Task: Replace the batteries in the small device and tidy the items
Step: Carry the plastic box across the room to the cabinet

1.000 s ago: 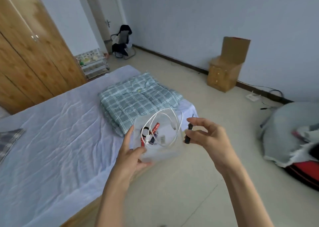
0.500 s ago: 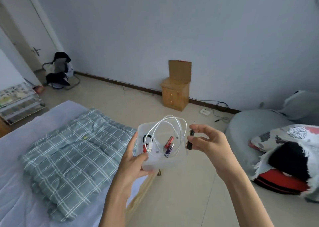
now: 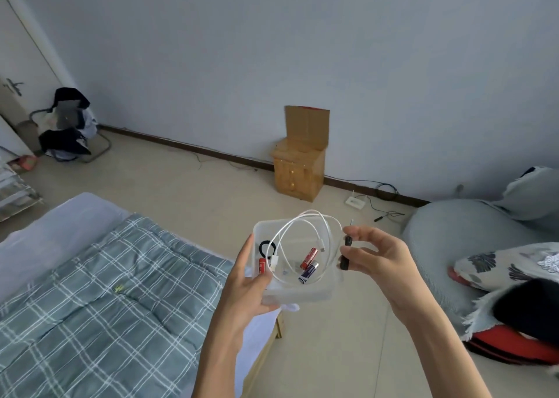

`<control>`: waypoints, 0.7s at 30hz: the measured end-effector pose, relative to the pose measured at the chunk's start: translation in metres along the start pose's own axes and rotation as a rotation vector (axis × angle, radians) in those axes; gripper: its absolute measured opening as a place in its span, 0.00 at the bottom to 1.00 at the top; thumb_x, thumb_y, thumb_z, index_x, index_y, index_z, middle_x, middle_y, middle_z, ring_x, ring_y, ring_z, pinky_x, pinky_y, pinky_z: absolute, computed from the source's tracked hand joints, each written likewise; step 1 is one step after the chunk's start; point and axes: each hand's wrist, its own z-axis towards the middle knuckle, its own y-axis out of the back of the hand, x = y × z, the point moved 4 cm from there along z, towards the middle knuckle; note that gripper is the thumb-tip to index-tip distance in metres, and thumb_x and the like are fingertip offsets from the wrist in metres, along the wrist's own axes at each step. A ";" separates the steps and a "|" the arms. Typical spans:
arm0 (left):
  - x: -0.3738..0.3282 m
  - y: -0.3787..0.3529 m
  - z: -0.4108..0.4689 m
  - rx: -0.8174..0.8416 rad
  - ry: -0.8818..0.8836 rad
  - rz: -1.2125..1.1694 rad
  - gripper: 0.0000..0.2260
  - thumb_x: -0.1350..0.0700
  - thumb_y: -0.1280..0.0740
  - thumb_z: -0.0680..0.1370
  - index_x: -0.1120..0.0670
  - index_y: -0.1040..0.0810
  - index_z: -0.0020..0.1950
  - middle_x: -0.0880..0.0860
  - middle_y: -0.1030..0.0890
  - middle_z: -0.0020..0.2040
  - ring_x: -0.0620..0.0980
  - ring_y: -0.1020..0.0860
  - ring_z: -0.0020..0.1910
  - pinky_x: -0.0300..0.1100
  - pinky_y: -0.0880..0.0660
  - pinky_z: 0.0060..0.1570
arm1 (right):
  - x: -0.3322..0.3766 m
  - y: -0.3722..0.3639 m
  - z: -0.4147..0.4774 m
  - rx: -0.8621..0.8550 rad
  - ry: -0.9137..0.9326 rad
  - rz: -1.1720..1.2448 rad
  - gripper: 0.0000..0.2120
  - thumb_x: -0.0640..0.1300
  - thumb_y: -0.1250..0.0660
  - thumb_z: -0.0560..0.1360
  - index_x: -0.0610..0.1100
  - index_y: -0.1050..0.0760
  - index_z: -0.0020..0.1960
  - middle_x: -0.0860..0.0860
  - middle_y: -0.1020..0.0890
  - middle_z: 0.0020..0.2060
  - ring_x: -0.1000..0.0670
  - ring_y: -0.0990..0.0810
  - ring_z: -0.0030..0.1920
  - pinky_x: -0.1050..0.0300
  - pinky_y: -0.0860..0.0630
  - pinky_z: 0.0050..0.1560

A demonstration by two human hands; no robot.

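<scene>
in the head view, the left hand (image 3: 248, 279) grips the near left corner of a clear plastic box (image 3: 298, 290) held in the air past the corner of the bed (image 3: 75, 225), thumb inside the left wall and the other fingers wrapped under the base. the right hand (image 3: 378, 258) sits just outside the box's right wall, thumb and forefinger pinched on a small black screwdriver (image 3: 345, 254) that stands nearly upright, its thin metal tip pointing up and away above the rim. the remaining fingers of that hand are loosely curled and spread. inside the box a white cable (image 3: 302, 246) loops around the walls, a black ring (image 3: 267, 247) lies at the far left, one red battery (image 3: 262, 266) stands against the left wall by the thumb, and a red battery (image 3: 308, 257) and a blue battery (image 3: 308, 272) lie side by side near the middle, long axes running from near left to far right. no small device can be made out. the batteries lie just left of and below the right fingers, so the right hand is the nearer free reach, but it would likely have to drop the screwdriver in first.
</scene>
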 end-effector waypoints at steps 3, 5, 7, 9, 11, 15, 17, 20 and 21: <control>0.000 -0.002 0.039 -0.018 0.012 0.041 0.32 0.60 0.31 0.84 0.24 0.33 0.73 0.46 0.20 0.59 0.43 0.11 0.43 0.52 0.13 0.46 | -0.004 -0.004 0.040 -0.004 -0.009 -0.015 0.13 0.33 0.23 0.76 0.43 0.15 0.58 0.40 0.14 0.54 0.39 0.10 0.42 0.31 0.21 0.66; 0.000 -0.003 0.068 -0.027 0.038 0.063 0.33 0.61 0.32 0.85 0.23 0.33 0.74 0.53 0.16 0.58 0.46 0.11 0.46 0.51 0.13 0.45 | -0.007 -0.005 0.068 -0.001 -0.021 -0.016 0.13 0.32 0.24 0.76 0.44 0.15 0.58 0.38 0.14 0.55 0.37 0.10 0.43 0.32 0.21 0.66; -0.004 -0.007 0.098 -0.032 0.056 0.072 0.34 0.61 0.32 0.85 0.24 0.34 0.76 0.58 0.16 0.58 0.48 0.13 0.51 0.49 0.13 0.44 | -0.010 -0.006 0.098 0.002 -0.030 -0.020 0.13 0.32 0.24 0.76 0.43 0.15 0.59 0.38 0.14 0.55 0.37 0.11 0.44 0.32 0.20 0.66; -0.011 -0.014 0.132 -0.036 0.068 0.066 0.34 0.61 0.32 0.85 0.24 0.35 0.75 0.58 0.16 0.55 0.45 0.13 0.47 0.48 0.13 0.43 | -0.010 -0.006 0.132 0.008 -0.035 -0.022 0.14 0.31 0.24 0.76 0.43 0.15 0.59 0.38 0.15 0.55 0.37 0.11 0.43 0.32 0.20 0.66; -0.021 -0.023 0.173 -0.031 0.071 0.072 0.34 0.62 0.32 0.85 0.23 0.35 0.74 0.57 0.16 0.55 0.46 0.13 0.48 0.49 0.13 0.43 | -0.006 -0.004 0.175 0.013 -0.028 -0.013 0.14 0.31 0.24 0.76 0.43 0.15 0.59 0.38 0.15 0.55 0.37 0.11 0.43 0.32 0.20 0.66; -0.053 -0.040 0.257 -0.052 0.089 0.084 0.35 0.61 0.31 0.84 0.23 0.35 0.76 0.57 0.16 0.58 0.53 0.14 0.56 0.53 0.13 0.46 | 0.016 -0.003 0.271 0.033 0.011 -0.008 0.14 0.32 0.23 0.76 0.45 0.15 0.59 0.41 0.14 0.54 0.38 0.10 0.43 0.30 0.22 0.68; -0.075 -0.047 0.299 -0.054 0.076 0.088 0.35 0.61 0.30 0.84 0.24 0.35 0.77 0.56 0.16 0.51 0.52 0.14 0.52 0.54 0.13 0.49 | 0.028 -0.003 0.314 0.047 0.026 0.010 0.14 0.33 0.23 0.76 0.46 0.15 0.59 0.45 0.12 0.50 0.39 0.10 0.43 0.30 0.25 0.70; -0.096 -0.058 0.361 -0.086 0.040 0.067 0.34 0.60 0.29 0.83 0.25 0.33 0.77 0.58 0.17 0.46 0.53 0.13 0.50 0.55 0.13 0.49 | 0.037 0.000 0.370 0.057 0.034 0.019 0.14 0.33 0.23 0.76 0.48 0.15 0.57 0.49 0.10 0.45 0.40 0.10 0.42 0.29 0.28 0.73; -0.098 -0.062 0.378 -0.091 0.037 0.066 0.34 0.60 0.29 0.83 0.25 0.32 0.77 0.59 0.17 0.46 0.55 0.13 0.51 0.53 0.13 0.48 | 0.036 0.002 0.386 0.056 0.024 0.018 0.14 0.33 0.23 0.76 0.48 0.15 0.57 0.49 0.10 0.44 0.40 0.10 0.42 0.28 0.29 0.73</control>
